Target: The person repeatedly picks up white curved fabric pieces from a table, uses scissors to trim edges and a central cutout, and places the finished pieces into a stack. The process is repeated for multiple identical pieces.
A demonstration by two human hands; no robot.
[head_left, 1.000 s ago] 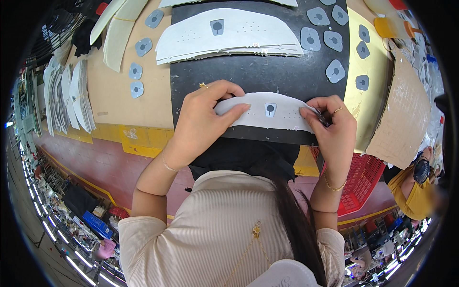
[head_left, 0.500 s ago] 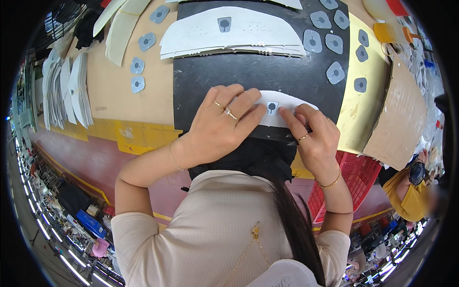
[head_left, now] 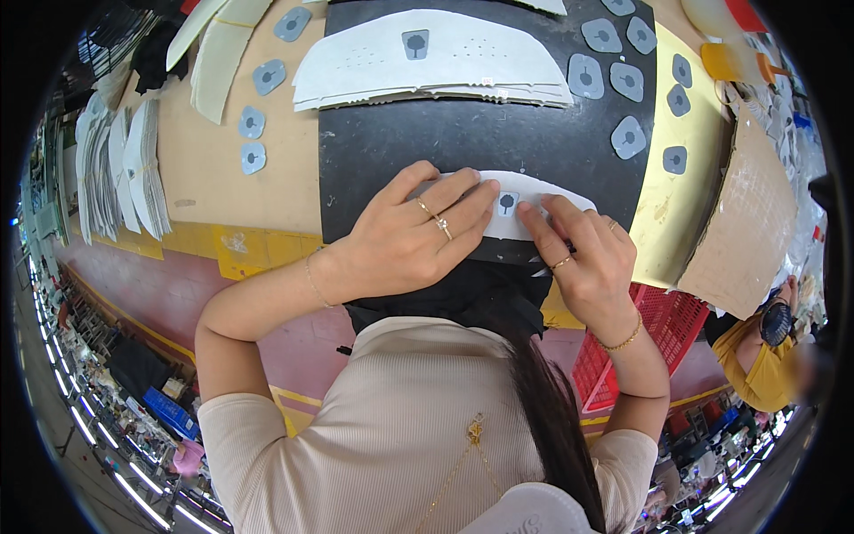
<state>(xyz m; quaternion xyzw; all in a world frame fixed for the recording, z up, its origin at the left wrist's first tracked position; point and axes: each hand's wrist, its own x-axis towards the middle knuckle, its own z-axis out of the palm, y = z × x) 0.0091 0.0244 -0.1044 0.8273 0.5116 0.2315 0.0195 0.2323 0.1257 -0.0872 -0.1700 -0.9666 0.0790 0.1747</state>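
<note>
STEP: pressing a small grey patch [head_left: 507,203] onto a curved white piece [head_left: 534,200] lying on the black mat [head_left: 445,142] of the counter [head_left: 205,169] | HANDS: left hand [head_left: 409,236] flat, fingers spread, pinning the piece; right hand [head_left: 583,254] fingertips beside the patch, seemingly pressing | NEXT: calls for firm, even pressure on the patch, judging by the finished stack [head_left: 427,62].

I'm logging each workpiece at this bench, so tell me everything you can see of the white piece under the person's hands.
The white piece is a flat, curved cut-out, thin and sheet-like, perhaps fabric or foam. It lies on the black mat, near its front edge. A small grey patch with a dark tree-like mark sits at its middle. The left hand lies flat over its left part, hiding that end; the right hand presses fingertips beside the patch. Its right end shows bare.
</note>
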